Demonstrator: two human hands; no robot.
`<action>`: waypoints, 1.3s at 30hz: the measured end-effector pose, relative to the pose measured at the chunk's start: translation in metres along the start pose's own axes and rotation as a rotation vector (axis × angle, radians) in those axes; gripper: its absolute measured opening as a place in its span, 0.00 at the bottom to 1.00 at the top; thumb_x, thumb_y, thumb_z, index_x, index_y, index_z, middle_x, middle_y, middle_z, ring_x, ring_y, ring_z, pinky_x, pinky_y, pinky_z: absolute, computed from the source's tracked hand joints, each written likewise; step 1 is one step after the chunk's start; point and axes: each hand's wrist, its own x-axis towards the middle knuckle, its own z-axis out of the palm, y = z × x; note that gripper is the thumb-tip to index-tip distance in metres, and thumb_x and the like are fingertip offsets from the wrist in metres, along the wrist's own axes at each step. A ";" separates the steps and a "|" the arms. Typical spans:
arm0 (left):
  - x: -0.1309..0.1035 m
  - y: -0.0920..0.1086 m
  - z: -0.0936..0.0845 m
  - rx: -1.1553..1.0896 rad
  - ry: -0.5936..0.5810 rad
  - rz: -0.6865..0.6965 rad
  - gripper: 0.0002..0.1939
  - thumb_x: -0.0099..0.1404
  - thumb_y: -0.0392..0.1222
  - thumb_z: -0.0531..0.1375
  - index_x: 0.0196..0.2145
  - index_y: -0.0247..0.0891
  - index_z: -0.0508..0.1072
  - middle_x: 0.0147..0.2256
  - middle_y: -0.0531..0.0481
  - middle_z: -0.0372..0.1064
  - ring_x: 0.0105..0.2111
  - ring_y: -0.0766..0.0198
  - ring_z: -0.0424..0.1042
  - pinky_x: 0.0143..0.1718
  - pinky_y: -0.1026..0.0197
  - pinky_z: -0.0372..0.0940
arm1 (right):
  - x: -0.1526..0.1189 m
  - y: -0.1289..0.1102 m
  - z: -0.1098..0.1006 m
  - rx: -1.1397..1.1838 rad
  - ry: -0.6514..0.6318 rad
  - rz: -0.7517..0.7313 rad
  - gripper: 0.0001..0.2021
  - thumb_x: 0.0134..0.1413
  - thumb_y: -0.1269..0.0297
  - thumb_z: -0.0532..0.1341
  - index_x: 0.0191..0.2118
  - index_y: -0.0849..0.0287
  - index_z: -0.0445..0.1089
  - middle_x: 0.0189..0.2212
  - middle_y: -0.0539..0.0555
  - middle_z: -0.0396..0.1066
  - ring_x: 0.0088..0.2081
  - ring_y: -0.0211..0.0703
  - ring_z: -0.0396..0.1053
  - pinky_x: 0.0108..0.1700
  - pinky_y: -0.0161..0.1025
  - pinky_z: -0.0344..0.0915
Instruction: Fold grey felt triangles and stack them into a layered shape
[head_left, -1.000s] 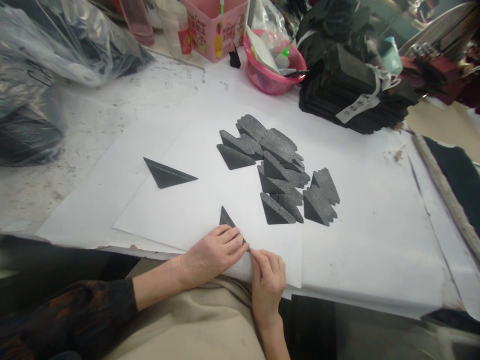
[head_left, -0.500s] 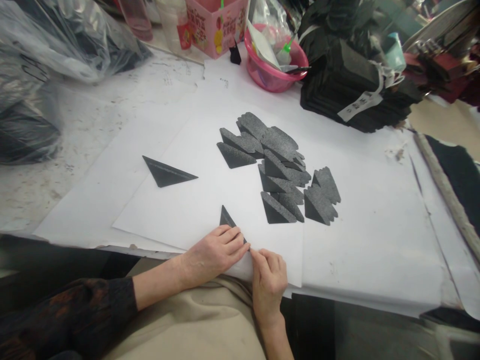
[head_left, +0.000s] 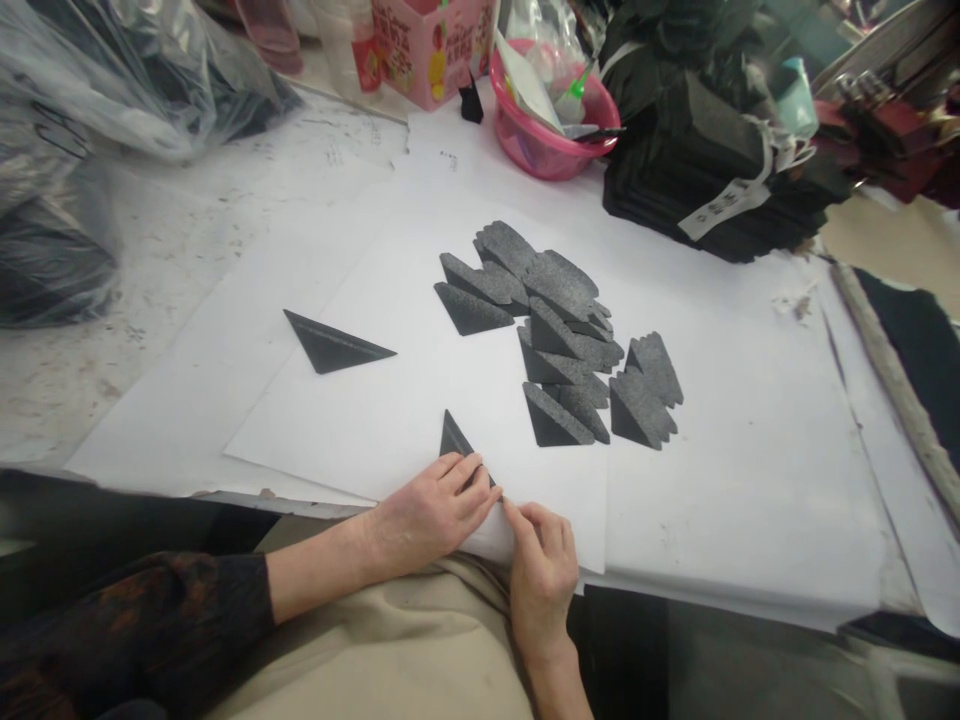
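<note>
Under my left hand (head_left: 439, 505) lies a black triangular piece (head_left: 453, 438) of thin sheet material, its upper point sticking out past my fingers. My left fingers are bent together and press the piece down on the white paper (head_left: 330, 420). At the piece's lower right tip, my right hand (head_left: 544, 565) is closed, thumb and forefinger pinching the end. Another black triangle with a folded long edge (head_left: 337, 345) lies apart to the left. Beyond my hands, several overlapping black pieces with speckled grey edges (head_left: 559, 415) are spread over the paper.
A pink basin (head_left: 525, 145) with small tools stands at the back, beside a pink box (head_left: 431, 50). Stacked black pieces tied with a white strip (head_left: 682, 150) sit at back right. Clear plastic bags (head_left: 142, 80) with dark contents take up the back left.
My right hand has shifted very slightly right along the piece's tip. My left hand keeps its place on the piece; the other pieces lie as before.
</note>
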 end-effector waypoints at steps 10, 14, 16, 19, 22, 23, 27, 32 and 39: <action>-0.001 -0.002 0.000 -0.036 0.021 -0.009 0.17 0.69 0.33 0.56 0.55 0.30 0.68 0.50 0.38 0.68 0.53 0.47 0.67 0.51 0.48 0.66 | -0.007 -0.005 0.002 -0.028 0.025 0.036 0.19 0.59 0.76 0.61 0.54 0.52 0.72 0.43 0.56 0.69 0.45 0.43 0.66 0.50 0.44 0.67; -0.002 -0.003 0.002 -0.037 0.017 -0.007 0.16 0.71 0.33 0.55 0.55 0.31 0.68 0.51 0.39 0.68 0.54 0.50 0.66 0.52 0.49 0.65 | -0.006 -0.004 0.004 -0.091 0.001 0.027 0.19 0.59 0.75 0.62 0.53 0.49 0.72 0.43 0.56 0.69 0.45 0.43 0.65 0.48 0.43 0.67; -0.002 -0.003 0.002 -0.034 0.013 -0.011 0.16 0.71 0.33 0.54 0.55 0.31 0.68 0.51 0.40 0.68 0.55 0.51 0.66 0.53 0.49 0.65 | -0.004 -0.003 0.003 -0.077 0.005 0.039 0.17 0.59 0.74 0.62 0.51 0.51 0.74 0.42 0.55 0.69 0.43 0.41 0.65 0.46 0.41 0.67; -0.002 -0.003 0.002 -0.029 0.014 -0.013 0.16 0.71 0.33 0.53 0.55 0.32 0.67 0.51 0.40 0.69 0.55 0.52 0.66 0.54 0.49 0.64 | 0.001 -0.004 0.002 -0.031 0.039 0.072 0.14 0.59 0.73 0.63 0.48 0.53 0.75 0.39 0.54 0.70 0.40 0.40 0.65 0.43 0.39 0.66; -0.002 -0.003 0.003 -0.027 0.010 -0.010 0.16 0.71 0.32 0.53 0.56 0.31 0.67 0.51 0.40 0.69 0.55 0.51 0.66 0.54 0.49 0.64 | 0.003 -0.007 0.002 -0.008 0.069 0.087 0.13 0.59 0.73 0.63 0.48 0.53 0.75 0.38 0.54 0.71 0.39 0.40 0.65 0.43 0.39 0.65; -0.002 -0.003 0.003 -0.028 0.009 -0.009 0.16 0.71 0.32 0.53 0.56 0.31 0.67 0.51 0.40 0.68 0.55 0.50 0.66 0.54 0.48 0.65 | 0.003 -0.007 0.003 -0.008 0.073 0.085 0.13 0.59 0.73 0.63 0.47 0.53 0.75 0.37 0.54 0.71 0.39 0.40 0.65 0.43 0.39 0.64; -0.003 -0.003 0.004 -0.049 0.019 -0.010 0.17 0.70 0.32 0.55 0.56 0.31 0.67 0.51 0.39 0.69 0.55 0.50 0.66 0.53 0.49 0.66 | 0.005 -0.007 0.005 -0.027 0.070 0.090 0.11 0.58 0.73 0.64 0.45 0.52 0.76 0.36 0.53 0.71 0.37 0.39 0.64 0.42 0.39 0.62; -0.005 -0.004 0.003 -0.115 0.101 -0.035 0.14 0.70 0.31 0.55 0.52 0.27 0.70 0.50 0.38 0.70 0.56 0.50 0.67 0.54 0.50 0.67 | 0.013 -0.009 0.007 -0.013 0.054 0.155 0.03 0.59 0.65 0.64 0.39 0.53 0.75 0.33 0.51 0.70 0.37 0.40 0.65 0.42 0.40 0.60; -0.004 -0.007 0.001 -0.170 0.144 -0.058 0.13 0.72 0.31 0.52 0.49 0.26 0.71 0.50 0.38 0.71 0.55 0.53 0.68 0.54 0.52 0.69 | 0.023 -0.022 0.007 -0.005 -0.025 0.290 0.07 0.61 0.59 0.62 0.36 0.56 0.69 0.33 0.50 0.70 0.38 0.42 0.65 0.44 0.41 0.56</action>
